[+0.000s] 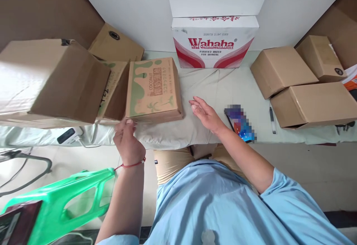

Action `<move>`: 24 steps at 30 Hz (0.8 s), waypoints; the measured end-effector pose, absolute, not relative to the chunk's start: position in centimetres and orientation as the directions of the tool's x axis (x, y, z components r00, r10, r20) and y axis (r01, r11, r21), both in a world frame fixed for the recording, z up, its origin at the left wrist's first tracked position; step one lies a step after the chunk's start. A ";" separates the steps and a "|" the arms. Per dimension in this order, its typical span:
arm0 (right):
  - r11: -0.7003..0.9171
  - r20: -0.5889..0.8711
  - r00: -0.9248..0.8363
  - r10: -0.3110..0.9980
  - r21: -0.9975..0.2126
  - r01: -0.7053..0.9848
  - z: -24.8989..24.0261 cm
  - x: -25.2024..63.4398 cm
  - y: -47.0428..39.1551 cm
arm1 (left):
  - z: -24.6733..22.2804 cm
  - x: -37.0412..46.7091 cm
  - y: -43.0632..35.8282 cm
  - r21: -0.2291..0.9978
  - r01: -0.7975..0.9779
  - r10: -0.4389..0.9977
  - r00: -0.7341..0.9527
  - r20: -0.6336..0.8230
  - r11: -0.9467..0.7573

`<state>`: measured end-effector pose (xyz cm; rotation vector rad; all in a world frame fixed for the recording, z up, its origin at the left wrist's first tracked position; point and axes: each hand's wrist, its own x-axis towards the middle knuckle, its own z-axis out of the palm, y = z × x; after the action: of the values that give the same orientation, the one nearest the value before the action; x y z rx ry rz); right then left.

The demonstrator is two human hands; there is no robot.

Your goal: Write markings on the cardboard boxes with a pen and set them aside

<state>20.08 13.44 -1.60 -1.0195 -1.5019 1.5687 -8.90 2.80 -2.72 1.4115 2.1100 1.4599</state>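
A brown coconut carton [153, 88] with green print lies flat and closed on the cloth-covered table [206, 85]. My left hand [128, 140] is at its near left corner, with fingers curled together; what they hold, if anything, is too small to make out. To the right of the carton, a short gap away, my right hand [205, 114] hovers with its fingers stretched out and holds nothing. A phone [240, 123], its screen blurred out, rests beside my right forearm.
Stacked brown boxes [67, 81] crowd the left side. A white Wahaha box [214, 45] stands at the back. More brown boxes [315, 103] and a pen [272, 120] are on the right. A green stool [64, 200] and a power strip [69, 135] are at lower left.
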 end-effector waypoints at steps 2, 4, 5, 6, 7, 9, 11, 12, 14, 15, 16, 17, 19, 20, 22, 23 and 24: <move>-0.106 -0.085 -0.432 0.898 -0.994 -0.024 -1.3 19.9 13.4 | -1.8 -7.6 2.0 0.898 0.439 0.778 -0.571 0.260 0.021; -0.137 -0.106 -0.381 0.918 -0.989 -0.056 -0.9 20.7 13.3 | -0.6 -5.5 0.6 0.945 0.324 0.852 -0.480 0.208 -0.048; -0.141 -0.111 -0.340 0.934 -0.988 -0.067 -0.7 21.4 13.2 | 0.0 -4.3 -0.3 0.946 0.314 0.900 -0.384 0.207 -0.084; -0.137 -0.110 -0.290 0.951 -0.988 -0.076 -0.6 22.2 13.1 | 0.5 -2.9 -1.1 0.936 0.331 0.944 -0.252 0.212 -0.122; -0.129 -0.105 -0.240 0.965 -0.988 -0.085 -0.5 23.1 12.9 | 0.8 -1.4 -1.8 0.918 0.352 0.967 -0.106 0.231 -0.181; -0.104 -0.088 -0.158 0.983 -0.990 -0.096 -0.4 24.9 12.4 | 0.9 1.4 -2.8 0.871 0.386 0.952 0.136 0.273 -0.304; -0.096 -0.086 -0.092 0.992 -0.990 -0.101 -0.3 26.4 11.4 | 0.5 3.6 -3.2 0.826 0.391 0.902 0.316 0.294 -0.407; -0.102 -0.095 -0.067 0.993 -0.990 -0.098 -0.3 27.0 10.8 | 0.2 4.2 -3.2 0.805 0.395 0.882 0.354 0.311 -0.442; -0.118 -0.116 -0.032 0.993 -0.990 -0.074 -0.2 27.9 9.5 | -0.5 4.5 -3.0 0.784 0.429 0.890 0.297 0.346 -0.448; -0.124 -0.123 -0.021 0.992 -0.990 -0.059 -0.2 28.2 8.8 | -0.7 4.0 -2.9 0.788 0.460 0.913 0.195 0.358 -0.408; -0.128 -0.128 -0.013 0.992 -0.991 -0.044 -0.1 28.5 8.2 | -0.9 3.3 -2.8 0.806 0.488 0.932 0.044 0.360 -0.334; -0.129 -0.129 -0.007 0.992 -0.991 -0.030 -0.1 28.7 7.6 | -1.1 2.4 -2.7 0.835 0.499 0.928 -0.142 0.344 -0.233; -0.123 -0.123 0.001 0.992 -0.992 0.002 0.1 28.8 6.7 | -1.5 0.1 -2.1 0.898 0.439 0.812 -0.518 0.270 -0.018; -0.114 -0.114 -0.003 0.993 -0.993 0.025 0.2 28.7 6.3 | -1.7 -1.0 -1.6 0.924 0.379 0.726 -0.651 0.222 0.057; -0.080 -0.083 -0.026 0.996 -0.993 0.081 0.6 28.2 5.9 | -2.2 -3.0 -0.5 0.962 0.251 0.629 -0.767 0.131 0.105; -0.057 -0.062 -0.043 0.997 -0.992 0.111 0.8 27.8 5.7 | -2.3 -3.7 0.1 0.979 0.183 0.641 -0.763 0.086 0.087; -0.033 -0.041 -0.057 0.997 -0.989 0.146 1.1 27.4 5.6 | -2.4 -4.1 0.7 0.992 0.112 0.679 -0.733 0.041 0.061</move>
<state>27.38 5.62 1.09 -1.3148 -1.3434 1.2095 -4.06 0.66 -2.41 0.7873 1.9052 1.7153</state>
